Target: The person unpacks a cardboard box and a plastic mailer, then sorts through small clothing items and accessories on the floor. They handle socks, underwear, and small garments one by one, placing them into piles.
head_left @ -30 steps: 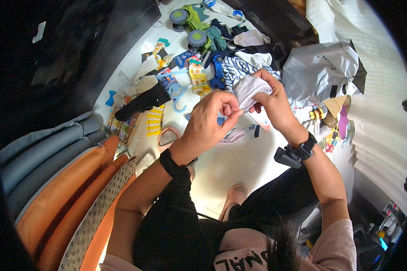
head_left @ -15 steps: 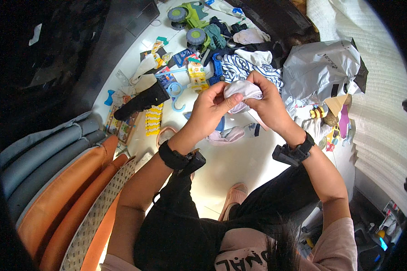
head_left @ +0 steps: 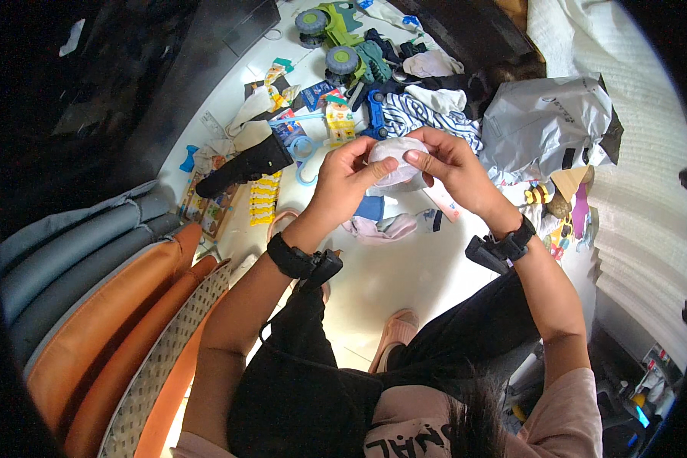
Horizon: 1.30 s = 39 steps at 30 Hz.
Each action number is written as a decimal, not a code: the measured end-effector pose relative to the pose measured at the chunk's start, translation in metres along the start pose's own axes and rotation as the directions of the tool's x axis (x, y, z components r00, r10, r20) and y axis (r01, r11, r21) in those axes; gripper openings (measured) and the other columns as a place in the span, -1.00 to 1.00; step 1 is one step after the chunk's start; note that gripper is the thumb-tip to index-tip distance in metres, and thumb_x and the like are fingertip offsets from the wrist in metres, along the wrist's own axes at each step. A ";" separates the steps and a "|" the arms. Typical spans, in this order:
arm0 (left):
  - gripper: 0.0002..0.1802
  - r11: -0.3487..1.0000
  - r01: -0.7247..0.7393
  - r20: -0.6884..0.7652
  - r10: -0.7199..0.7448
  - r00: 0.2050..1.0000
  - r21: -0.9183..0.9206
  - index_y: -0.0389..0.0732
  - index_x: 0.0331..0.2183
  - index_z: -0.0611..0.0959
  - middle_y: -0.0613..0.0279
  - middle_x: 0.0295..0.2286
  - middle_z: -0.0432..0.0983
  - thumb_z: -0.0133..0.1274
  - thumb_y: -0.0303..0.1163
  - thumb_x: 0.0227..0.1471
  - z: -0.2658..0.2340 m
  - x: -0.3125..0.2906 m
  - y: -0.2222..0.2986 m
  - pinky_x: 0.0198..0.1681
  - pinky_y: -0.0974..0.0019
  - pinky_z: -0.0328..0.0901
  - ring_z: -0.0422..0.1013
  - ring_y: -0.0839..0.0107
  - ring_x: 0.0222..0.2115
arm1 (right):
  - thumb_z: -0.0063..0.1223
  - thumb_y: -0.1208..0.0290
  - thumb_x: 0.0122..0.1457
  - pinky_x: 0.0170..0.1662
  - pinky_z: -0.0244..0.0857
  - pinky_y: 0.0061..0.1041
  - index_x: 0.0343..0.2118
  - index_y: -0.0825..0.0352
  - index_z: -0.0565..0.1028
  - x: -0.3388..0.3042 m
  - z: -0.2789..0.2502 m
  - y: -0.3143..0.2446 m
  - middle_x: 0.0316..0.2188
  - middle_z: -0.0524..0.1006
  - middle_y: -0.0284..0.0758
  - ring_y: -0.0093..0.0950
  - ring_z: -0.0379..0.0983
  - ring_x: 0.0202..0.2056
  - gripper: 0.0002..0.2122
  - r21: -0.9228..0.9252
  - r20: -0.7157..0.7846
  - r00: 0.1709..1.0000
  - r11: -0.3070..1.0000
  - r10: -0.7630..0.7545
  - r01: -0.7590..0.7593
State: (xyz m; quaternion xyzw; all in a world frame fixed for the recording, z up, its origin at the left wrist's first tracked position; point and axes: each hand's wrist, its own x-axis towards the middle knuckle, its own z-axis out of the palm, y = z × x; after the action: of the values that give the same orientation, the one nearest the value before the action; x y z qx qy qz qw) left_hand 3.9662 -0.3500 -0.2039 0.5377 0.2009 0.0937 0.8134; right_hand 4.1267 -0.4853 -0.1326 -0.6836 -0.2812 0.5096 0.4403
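Above the middle of the floor, both hands hold a pale pinkish-white cloth bundle [head_left: 395,153] that looks like a rolled-up sock. My left hand [head_left: 345,180] pinches its left side, with the thumb on top and the fingers curled behind. The right side is gripped by my right hand [head_left: 459,174], thumb over the edge; its other fingers are partly hidden behind the cloth. Below the hands a pale pink sock-like cloth [head_left: 389,227] lies on the floor beside a small blue piece [head_left: 371,208].
A black sock-like cloth [head_left: 246,168] lies at the left near a yellow toy strip [head_left: 264,200]. Beyond the hands are striped clothing [head_left: 416,118], a blue toy car [head_left: 375,114] and a green toy truck [head_left: 336,30]. A grey plastic bag [head_left: 546,122] stands right; orange cushions [head_left: 118,328] line the left.
The bundle has been turned and smoothed into a rounder shape between my hands. My right thumb has shifted up onto its top face. The view has moved slightly.
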 end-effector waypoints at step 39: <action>-0.56 0.505 0.241 -0.270 -0.015 0.963 0.829 -0.25 -0.05 0.52 0.02 -0.37 0.66 0.22 -0.20 0.15 -0.101 -0.005 -0.081 -0.32 0.09 0.43 0.58 0.07 -0.42 | 0.11 0.17 0.28 0.27 0.18 -0.13 0.11 0.32 0.52 0.148 -0.146 0.083 0.21 0.41 -0.19 -0.12 0.28 0.23 -0.58 -0.948 -0.063 0.969 0.317 -0.238 0.017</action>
State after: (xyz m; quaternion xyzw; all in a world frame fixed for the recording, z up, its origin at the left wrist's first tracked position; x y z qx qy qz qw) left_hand 3.9134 -0.3001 -0.3108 0.8368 0.3522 -0.0173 0.4188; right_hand 4.3075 -0.4457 -0.2594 -0.8324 -0.5336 0.1477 0.0262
